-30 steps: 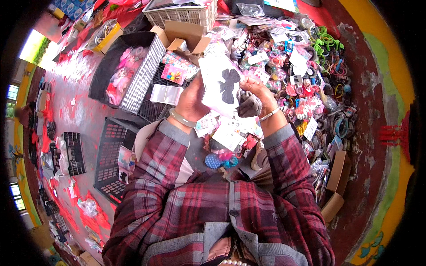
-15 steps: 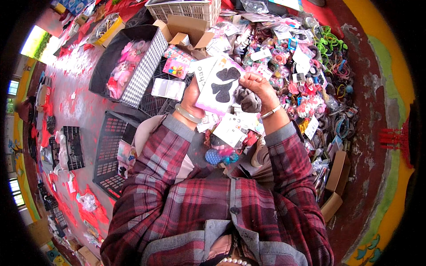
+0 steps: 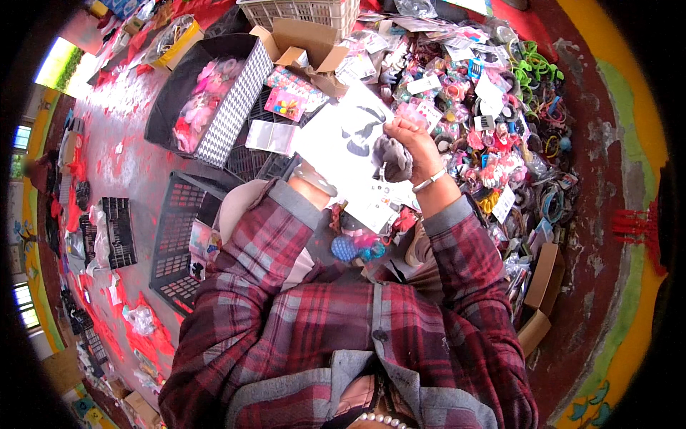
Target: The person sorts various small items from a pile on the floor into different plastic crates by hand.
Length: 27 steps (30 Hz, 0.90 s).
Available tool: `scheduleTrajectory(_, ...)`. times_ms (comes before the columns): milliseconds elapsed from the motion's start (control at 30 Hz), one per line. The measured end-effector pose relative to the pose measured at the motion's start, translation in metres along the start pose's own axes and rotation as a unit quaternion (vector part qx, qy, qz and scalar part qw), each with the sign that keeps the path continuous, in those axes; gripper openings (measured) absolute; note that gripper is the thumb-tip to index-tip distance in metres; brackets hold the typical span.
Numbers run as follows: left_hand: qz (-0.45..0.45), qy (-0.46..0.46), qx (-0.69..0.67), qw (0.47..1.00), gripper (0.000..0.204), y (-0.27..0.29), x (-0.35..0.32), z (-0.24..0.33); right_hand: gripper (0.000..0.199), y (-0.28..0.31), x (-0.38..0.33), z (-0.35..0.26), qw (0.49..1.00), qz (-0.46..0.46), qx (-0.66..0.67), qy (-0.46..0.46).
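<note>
The person's right hand (image 3: 414, 146) is closed, thumb and fingers pinched together at the right edge of a white card (image 3: 336, 136) with dark bow shapes on it. A crumpled grey bundle (image 3: 394, 161) is tucked against the same hand, just below the fingertips. The left hand (image 3: 312, 171) is at the card's lower left, largely hidden and washed out by glare; how far its fingers are bent cannot be told. The card is tilted in front of the person, above some loose white cards (image 3: 371, 211).

Below these lie a blue dotted ball (image 3: 344, 248) and small coloured hair ornaments (image 3: 404, 219). To the right spreads a large mixed pile (image 3: 457, 93) of packaged hair accessories, with bright green hair ties (image 3: 530, 68) at its far side. Left of the card, a pink packet (image 3: 286, 104) and a clear-fronted pack (image 3: 273, 136) rest near a black bin (image 3: 232, 104) with a checked side, which holds pink fluffy pieces (image 3: 204, 107). An open cardboard box (image 3: 304, 34) stands beyond the packet, next to a cream crate (image 3: 300, 13). A dark slatted basket (image 3: 171, 236) sits on the floor (image 3: 143, 171) beside the left sleeve (image 3: 261, 236).
</note>
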<state>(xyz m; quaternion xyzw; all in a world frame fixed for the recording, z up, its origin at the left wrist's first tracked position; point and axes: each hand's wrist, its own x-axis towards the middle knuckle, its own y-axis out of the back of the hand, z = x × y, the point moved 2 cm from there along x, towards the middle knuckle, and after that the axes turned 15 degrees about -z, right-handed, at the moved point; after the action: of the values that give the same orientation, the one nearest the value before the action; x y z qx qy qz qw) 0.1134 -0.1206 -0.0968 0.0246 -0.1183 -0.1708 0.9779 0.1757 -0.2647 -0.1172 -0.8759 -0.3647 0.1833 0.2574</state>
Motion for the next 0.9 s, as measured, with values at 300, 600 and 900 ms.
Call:
scheduleTrajectory(300,0.191,0.005,0.187,0.963,0.023,0.005,-0.011,-0.046,0.011,0.007,0.002,0.027,0.984,0.120,0.134,-0.005)
scheduleTrajectory(600,0.288,0.153,-0.464,0.824,0.048,0.020,-0.021,-0.073,0.022,0.033,-0.001,-0.005,0.968,0.172,0.176,0.047)
scheduleTrajectory(900,0.286,0.176,-0.269,0.903,0.025,0.035,-0.019,-0.053,0.005,0.050,-0.021,-0.070,0.998,0.017,-0.039,0.041)
